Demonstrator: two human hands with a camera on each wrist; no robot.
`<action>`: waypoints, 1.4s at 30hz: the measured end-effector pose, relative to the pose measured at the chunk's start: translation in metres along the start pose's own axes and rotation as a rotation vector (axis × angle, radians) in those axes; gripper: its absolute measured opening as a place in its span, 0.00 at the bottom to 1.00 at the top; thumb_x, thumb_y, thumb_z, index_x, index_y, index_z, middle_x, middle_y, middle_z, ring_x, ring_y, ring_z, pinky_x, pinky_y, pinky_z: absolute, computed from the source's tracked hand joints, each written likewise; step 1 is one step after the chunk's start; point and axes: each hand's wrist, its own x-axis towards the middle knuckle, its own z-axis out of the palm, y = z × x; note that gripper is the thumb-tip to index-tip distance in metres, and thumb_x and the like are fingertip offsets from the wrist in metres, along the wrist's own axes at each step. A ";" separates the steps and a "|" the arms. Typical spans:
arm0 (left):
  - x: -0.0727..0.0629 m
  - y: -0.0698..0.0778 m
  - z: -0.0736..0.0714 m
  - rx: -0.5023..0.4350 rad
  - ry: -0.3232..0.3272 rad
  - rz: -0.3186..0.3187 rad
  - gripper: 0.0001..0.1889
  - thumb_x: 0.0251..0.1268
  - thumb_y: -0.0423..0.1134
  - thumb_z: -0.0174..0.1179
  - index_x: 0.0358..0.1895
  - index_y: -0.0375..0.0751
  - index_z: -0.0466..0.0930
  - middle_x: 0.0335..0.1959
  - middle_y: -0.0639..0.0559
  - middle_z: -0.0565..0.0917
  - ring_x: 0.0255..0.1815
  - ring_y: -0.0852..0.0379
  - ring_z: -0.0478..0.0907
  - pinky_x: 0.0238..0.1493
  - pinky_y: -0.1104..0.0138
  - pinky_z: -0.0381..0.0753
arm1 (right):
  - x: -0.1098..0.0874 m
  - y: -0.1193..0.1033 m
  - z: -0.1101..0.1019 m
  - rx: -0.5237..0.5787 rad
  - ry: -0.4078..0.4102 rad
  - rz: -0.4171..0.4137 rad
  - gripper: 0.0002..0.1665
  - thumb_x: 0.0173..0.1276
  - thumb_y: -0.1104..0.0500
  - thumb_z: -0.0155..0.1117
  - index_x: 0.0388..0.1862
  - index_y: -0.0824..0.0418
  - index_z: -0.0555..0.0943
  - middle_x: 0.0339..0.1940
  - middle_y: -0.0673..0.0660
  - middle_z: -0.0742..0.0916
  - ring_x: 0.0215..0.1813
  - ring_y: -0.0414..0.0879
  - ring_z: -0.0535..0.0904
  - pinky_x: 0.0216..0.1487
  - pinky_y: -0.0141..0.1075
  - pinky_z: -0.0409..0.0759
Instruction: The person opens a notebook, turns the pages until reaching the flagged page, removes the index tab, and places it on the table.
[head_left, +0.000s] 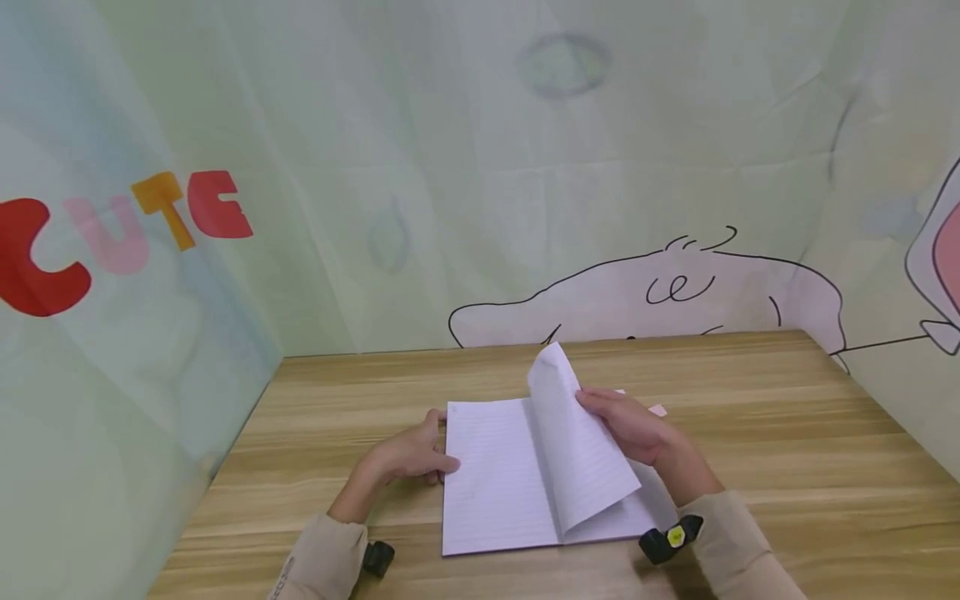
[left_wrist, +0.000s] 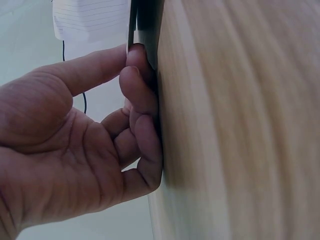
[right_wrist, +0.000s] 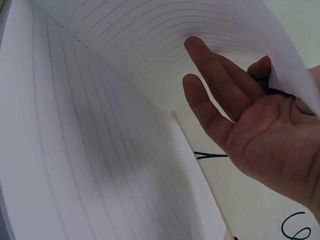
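An open notebook (head_left: 491,483) with white lined pages lies on the wooden table. At its left edge my left hand (head_left: 411,452) pinches the margin, thumb on the page and the other fingers curled beneath; the left wrist view shows those fingers (left_wrist: 142,97) against the tabletop. My right hand (head_left: 630,427) holds a lifted page (head_left: 585,467) by its outer edge. That page stands up from the spine and bends over. Seen from the right wrist, several fingers (right_wrist: 220,85) spread behind the raised sheet (right_wrist: 150,35), while the thumb is mostly hidden by paper.
The wood-grain table (head_left: 337,375) reaches back to a printed cloth backdrop (head_left: 420,208) with a cartoon figure and coloured letters. A small pink tab (head_left: 658,410) sticks out beyond the right hand. Black devices are strapped at both wrists, such as the right one (head_left: 667,540).
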 end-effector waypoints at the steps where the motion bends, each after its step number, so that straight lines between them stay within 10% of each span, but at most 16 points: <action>1: 0.000 0.000 0.000 0.002 0.001 -0.001 0.42 0.64 0.29 0.64 0.75 0.29 0.46 0.19 0.48 0.76 0.19 0.57 0.69 0.26 0.67 0.67 | 0.000 0.000 0.001 0.013 -0.006 0.002 0.35 0.82 0.49 0.44 0.74 0.73 0.59 0.48 0.55 0.83 0.50 0.46 0.80 0.52 0.41 0.78; 8: 0.002 0.002 0.000 0.018 0.014 -0.011 0.43 0.63 0.30 0.65 0.75 0.29 0.47 0.20 0.47 0.78 0.20 0.57 0.71 0.27 0.67 0.68 | 0.006 0.005 0.011 0.003 -0.062 -0.031 0.35 0.82 0.52 0.43 0.75 0.77 0.55 0.56 0.58 0.81 0.57 0.44 0.77 0.59 0.39 0.74; 24: 0.003 0.005 0.001 0.029 0.019 -0.003 0.42 0.64 0.29 0.65 0.75 0.29 0.47 0.20 0.47 0.78 0.20 0.56 0.70 0.26 0.66 0.67 | 0.018 0.017 0.049 -0.414 -0.006 -0.034 0.30 0.79 0.52 0.52 0.73 0.66 0.67 0.65 0.60 0.77 0.69 0.52 0.66 0.70 0.48 0.59; 42: 0.000 -0.001 0.000 0.047 0.002 0.041 0.42 0.59 0.23 0.61 0.74 0.27 0.47 0.21 0.47 0.79 0.19 0.57 0.72 0.26 0.67 0.69 | 0.020 0.027 0.081 -0.720 -0.119 -0.121 0.22 0.80 0.50 0.50 0.69 0.51 0.72 0.74 0.54 0.72 0.76 0.52 0.62 0.73 0.53 0.58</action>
